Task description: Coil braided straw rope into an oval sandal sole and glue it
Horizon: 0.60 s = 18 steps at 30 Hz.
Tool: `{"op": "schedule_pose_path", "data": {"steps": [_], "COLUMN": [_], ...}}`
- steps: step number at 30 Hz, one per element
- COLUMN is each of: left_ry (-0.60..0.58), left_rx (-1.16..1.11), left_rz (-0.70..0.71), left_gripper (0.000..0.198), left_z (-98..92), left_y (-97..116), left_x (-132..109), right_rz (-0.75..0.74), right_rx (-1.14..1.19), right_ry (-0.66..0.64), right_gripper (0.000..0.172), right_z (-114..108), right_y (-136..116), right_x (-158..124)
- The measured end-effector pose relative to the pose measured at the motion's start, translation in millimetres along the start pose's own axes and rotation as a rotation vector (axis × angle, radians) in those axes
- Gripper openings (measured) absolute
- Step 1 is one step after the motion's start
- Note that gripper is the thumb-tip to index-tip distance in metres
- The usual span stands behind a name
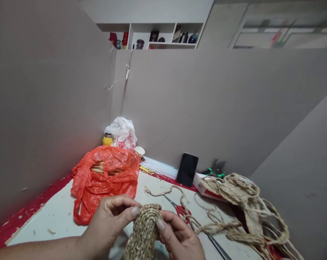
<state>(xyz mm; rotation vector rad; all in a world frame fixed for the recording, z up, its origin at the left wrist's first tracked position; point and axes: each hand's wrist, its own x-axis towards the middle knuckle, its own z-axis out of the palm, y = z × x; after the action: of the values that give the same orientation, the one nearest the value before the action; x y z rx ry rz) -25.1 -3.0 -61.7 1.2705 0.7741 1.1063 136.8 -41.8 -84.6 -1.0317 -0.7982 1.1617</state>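
A tan woven piece of braided straw cord (144, 231) stands at the bottom middle, its narrow rounded end upward and its lower part cut off by the frame. My left hand (112, 218) pinches its upper left edge between thumb and fingers. On the other side, my right hand (178, 236) grips the right edge, thumb on the front and fingers behind. Close behind the right hand lie red-handled scissors (183, 213), partly covered by loose braided cord (182, 193). A metal tool (217, 247) lies to the right of that hand, one end out of frame.
An orange plastic bag (106, 184) with straw strands sits at left. Behind it are a white bag (122, 131), a yellow jar (107, 139) and a cup (139, 151). A phone (187, 169) leans on the wall. Coiled braid (239, 187) and green-handled pliers (216, 171) lie at right.
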Motion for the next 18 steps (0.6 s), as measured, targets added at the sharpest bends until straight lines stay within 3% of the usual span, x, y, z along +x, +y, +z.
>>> {"op": "schedule_pose_path", "data": {"steps": [18], "left_ry": [0.016], "left_rx": [-0.042], "left_rz": [0.010], "left_gripper": [0.010], "left_z": [3.7], "left_y": [-4.3], "left_x": [-4.5], "right_rz": [0.006], "right_rx": [-0.028], "right_ry": [-0.005], "right_gripper": [0.027], "right_z": [-0.7], "right_y": [-5.6], "right_x": [-4.8]}}
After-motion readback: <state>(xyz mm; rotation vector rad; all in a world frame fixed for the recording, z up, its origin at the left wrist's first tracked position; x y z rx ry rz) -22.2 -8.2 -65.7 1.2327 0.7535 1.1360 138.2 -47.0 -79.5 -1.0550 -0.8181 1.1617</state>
